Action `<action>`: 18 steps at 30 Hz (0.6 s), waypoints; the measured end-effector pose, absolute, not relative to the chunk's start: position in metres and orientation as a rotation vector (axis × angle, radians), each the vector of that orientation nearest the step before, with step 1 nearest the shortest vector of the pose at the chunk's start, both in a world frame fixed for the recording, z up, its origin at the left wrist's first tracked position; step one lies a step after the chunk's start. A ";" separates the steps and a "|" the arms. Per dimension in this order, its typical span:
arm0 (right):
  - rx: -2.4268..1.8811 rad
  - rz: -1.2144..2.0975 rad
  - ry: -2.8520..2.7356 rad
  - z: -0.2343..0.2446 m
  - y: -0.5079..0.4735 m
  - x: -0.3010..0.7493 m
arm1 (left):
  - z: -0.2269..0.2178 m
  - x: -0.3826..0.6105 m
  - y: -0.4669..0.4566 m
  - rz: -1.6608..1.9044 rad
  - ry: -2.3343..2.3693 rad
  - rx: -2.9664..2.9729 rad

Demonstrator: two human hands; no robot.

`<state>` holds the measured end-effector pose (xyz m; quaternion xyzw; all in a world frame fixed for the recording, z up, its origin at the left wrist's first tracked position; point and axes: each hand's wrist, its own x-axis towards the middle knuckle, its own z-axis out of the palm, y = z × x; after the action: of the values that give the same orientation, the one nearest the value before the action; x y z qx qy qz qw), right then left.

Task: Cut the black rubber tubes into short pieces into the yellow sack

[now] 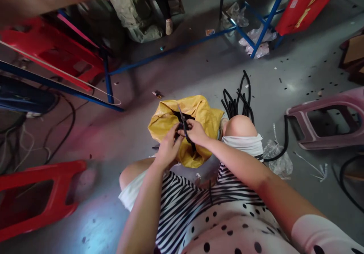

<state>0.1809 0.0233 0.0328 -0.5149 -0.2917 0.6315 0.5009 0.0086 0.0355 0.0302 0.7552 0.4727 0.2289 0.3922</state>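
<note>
Between my knees stands a yellow sack (207, 113), its rim rolled outward and something dark inside. Over its mouth, my right hand (196, 132) is closed on a pair of scissors (181, 113) with dark handles, the blades pointing away from me. My left hand (170, 142) is closed right beside it, fingertips pinched near the scissors. Something dark shows at those fingertips, too small to make out. A bundle of black tubes or cords (234, 104) rises from the floor beyond my right knee.
Blue metal table legs (108, 79) and a red plastic stool (62, 178) stand to the left. On the right are a pinkish stool (335, 113) and a clear plastic bag (278, 161). Small black bits dot the floor. Another person's foot (168, 26) shows at the back.
</note>
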 end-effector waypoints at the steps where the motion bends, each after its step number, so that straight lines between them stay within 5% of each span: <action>1: -1.269 1.521 -0.720 0.032 0.025 0.182 | 0.027 0.013 0.038 0.607 1.223 1.892; 9: -1.688 1.208 -1.105 0.039 0.042 0.206 | -0.003 0.004 0.042 0.628 1.320 1.905; 18: -1.738 1.234 -1.522 0.046 0.035 0.209 | -0.014 0.016 0.037 0.715 1.321 1.629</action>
<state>0.2091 0.0347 0.0458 -0.6411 -0.5614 0.4552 0.2581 0.0156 0.0365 -0.0141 0.6579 0.5334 0.2889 0.4463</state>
